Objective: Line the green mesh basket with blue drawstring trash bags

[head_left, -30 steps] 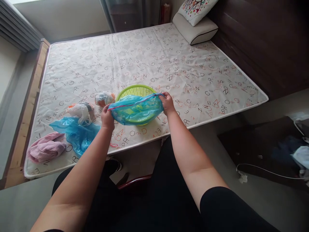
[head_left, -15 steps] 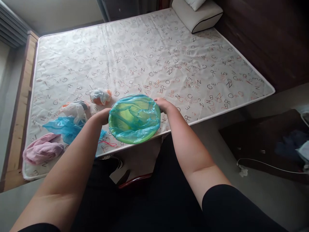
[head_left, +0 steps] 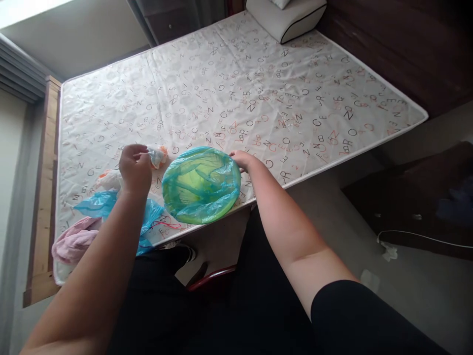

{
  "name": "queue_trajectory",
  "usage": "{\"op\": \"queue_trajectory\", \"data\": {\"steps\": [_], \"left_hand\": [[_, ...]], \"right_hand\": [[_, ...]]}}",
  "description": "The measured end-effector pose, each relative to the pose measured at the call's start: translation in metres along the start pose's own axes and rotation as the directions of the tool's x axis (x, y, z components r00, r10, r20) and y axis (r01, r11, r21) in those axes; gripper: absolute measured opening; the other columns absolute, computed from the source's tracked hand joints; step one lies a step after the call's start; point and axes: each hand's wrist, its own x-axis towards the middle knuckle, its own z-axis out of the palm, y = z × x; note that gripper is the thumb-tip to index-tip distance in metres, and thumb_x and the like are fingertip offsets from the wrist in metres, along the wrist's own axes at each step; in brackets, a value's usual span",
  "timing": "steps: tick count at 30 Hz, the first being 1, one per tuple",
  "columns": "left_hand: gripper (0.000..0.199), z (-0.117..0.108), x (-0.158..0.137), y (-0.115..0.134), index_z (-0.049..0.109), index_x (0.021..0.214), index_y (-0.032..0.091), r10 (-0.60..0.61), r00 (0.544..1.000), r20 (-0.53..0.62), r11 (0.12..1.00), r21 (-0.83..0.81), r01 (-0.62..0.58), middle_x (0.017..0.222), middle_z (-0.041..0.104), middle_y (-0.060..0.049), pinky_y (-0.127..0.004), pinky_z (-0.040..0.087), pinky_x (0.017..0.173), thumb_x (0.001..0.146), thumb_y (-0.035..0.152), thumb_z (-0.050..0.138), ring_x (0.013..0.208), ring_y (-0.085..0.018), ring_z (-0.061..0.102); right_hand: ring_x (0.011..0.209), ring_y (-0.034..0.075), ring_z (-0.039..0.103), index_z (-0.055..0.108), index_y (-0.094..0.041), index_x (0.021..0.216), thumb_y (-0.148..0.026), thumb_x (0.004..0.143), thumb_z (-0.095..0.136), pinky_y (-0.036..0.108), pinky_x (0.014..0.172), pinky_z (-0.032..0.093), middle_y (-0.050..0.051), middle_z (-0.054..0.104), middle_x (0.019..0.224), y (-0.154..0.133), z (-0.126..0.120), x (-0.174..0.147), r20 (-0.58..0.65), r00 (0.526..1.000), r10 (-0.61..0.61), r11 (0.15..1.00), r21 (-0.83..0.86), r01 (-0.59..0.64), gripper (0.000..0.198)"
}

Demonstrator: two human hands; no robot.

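A green wastebasket, its mouth lined with a thin blue plastic bag, is at the near edge of the mattress. My right hand grips its far right rim, with the fingers partly hidden behind it. My left hand is left of the basket, thumb and fingers closed at the left side of a crumpled clear-and-orange plastic bag. Under and beside my left forearm lie a white-and-orange plastic bag, a blue plastic bag and a pink cloth.
The letter-printed mattress stretches away ahead, with a cream cushion at its far right. Red strings lie by the near edge. A wooden bed frame borders the left; a dark cabinet and white cable are at right.
My left hand has let go of the wastebasket rim and moved left to the crumpled plastic bag. My right hand stays on the rim. The view has shifted slightly.
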Motion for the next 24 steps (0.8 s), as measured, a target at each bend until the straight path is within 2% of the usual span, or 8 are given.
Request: {"op": "queue_trajectory", "data": {"steps": [2,4,7,11,16,20,22,24], "left_hand": [[0.023,0.018,-0.022,0.033,0.072,0.112,0.018,0.311,0.941,0.132,0.942,0.087,-0.323,0.120,0.074,-0.009,-0.041,0.057,0.106,0.098,0.016,0.053,0.115,-0.023,0.069],[0.024,0.045,-0.050,0.055,0.075,0.118,0.023,0.477,0.801,0.362,0.823,0.135,-0.552,0.156,0.060,-0.011,-0.052,0.042,0.127,0.099,0.030,0.064,0.152,-0.034,0.049],[0.057,0.091,-0.088,0.056,0.059,0.157,0.023,0.347,0.794,0.499,0.808,0.270,-0.523,0.184,0.017,-0.014,-0.073,0.012,0.133,0.103,0.041,0.062,0.171,-0.046,0.002],[0.091,0.131,-0.108,0.027,0.025,0.177,0.011,0.213,0.784,0.583,0.804,0.351,-0.480,0.184,-0.006,-0.023,-0.073,-0.007,0.132,0.098,0.038,0.064,0.169,-0.046,-0.014],[0.092,0.113,-0.107,0.041,0.025,0.176,0.010,0.189,0.742,0.644,0.772,0.370,-0.518,0.185,0.001,-0.022,-0.069,-0.009,0.134,0.096,0.037,0.061,0.170,-0.044,-0.011],[0.065,0.070,-0.101,0.072,0.052,0.161,0.024,0.288,0.772,0.566,0.747,0.372,-0.552,0.181,0.024,-0.016,-0.067,0.008,0.137,0.100,0.045,0.060,0.170,-0.043,0.011],[0.048,0.061,-0.091,0.073,0.066,0.142,0.026,0.346,0.708,0.615,0.712,0.320,-0.625,0.162,0.052,-0.017,-0.062,0.025,0.134,0.098,0.045,0.061,0.159,-0.043,0.039],[0.031,0.070,-0.076,0.064,0.073,0.118,0.025,0.272,0.583,0.766,0.698,0.261,-0.667,0.130,0.070,-0.016,-0.056,0.043,0.122,0.096,0.044,0.061,0.131,-0.041,0.063]], "right_hand": [[0.103,0.027,0.067,0.068,-0.023,0.113,-0.038,0.083,0.069,0.047,0.092,0.059,0.014,0.071,0.126,-0.001,-0.008,0.000,-0.062,0.998,-0.022,0.996,0.083,0.028,0.034],[0.128,0.033,0.062,0.067,-0.025,0.124,-0.051,0.092,0.057,0.054,0.105,0.054,0.016,0.062,0.148,-0.002,-0.014,-0.001,-0.144,0.986,-0.085,0.976,0.186,0.112,0.043],[0.144,0.031,0.053,0.064,-0.023,0.129,-0.060,0.099,0.049,0.048,0.122,0.042,0.014,0.060,0.154,-0.003,-0.013,-0.005,-0.253,0.925,-0.283,0.920,0.202,0.336,0.050],[0.133,0.029,0.061,0.063,-0.021,0.114,-0.068,0.101,0.049,0.042,0.120,0.042,0.013,0.070,0.134,-0.004,-0.006,-0.009,-0.313,0.871,-0.378,0.894,0.122,0.431,0.050],[0.102,0.024,0.066,0.054,-0.024,0.093,-0.065,0.106,0.043,0.037,0.100,0.049,0.004,0.068,0.096,-0.005,-0.012,-0.009,-0.353,0.861,-0.367,0.902,0.092,0.422,0.044],[0.090,0.020,0.063,0.049,-0.025,0.086,-0.059,0.108,0.043,0.031,0.085,0.046,0.001,0.062,0.085,-0.006,-0.020,-0.013,-0.359,0.854,-0.378,0.890,0.114,0.442,0.040],[0.085,0.019,0.060,0.047,-0.025,0.084,-0.059,0.108,0.044,0.030,0.080,0.044,0.000,0.061,0.083,-0.006,-0.023,-0.014,-0.351,0.850,-0.393,0.880,0.125,0.458,0.041],[0.081,0.018,0.059,0.046,-0.025,0.083,-0.058,0.108,0.044,0.029,0.077,0.043,0.000,0.060,0.081,-0.006,-0.024,-0.014,-0.353,0.845,-0.401,0.875,0.126,0.468,0.041]]}}
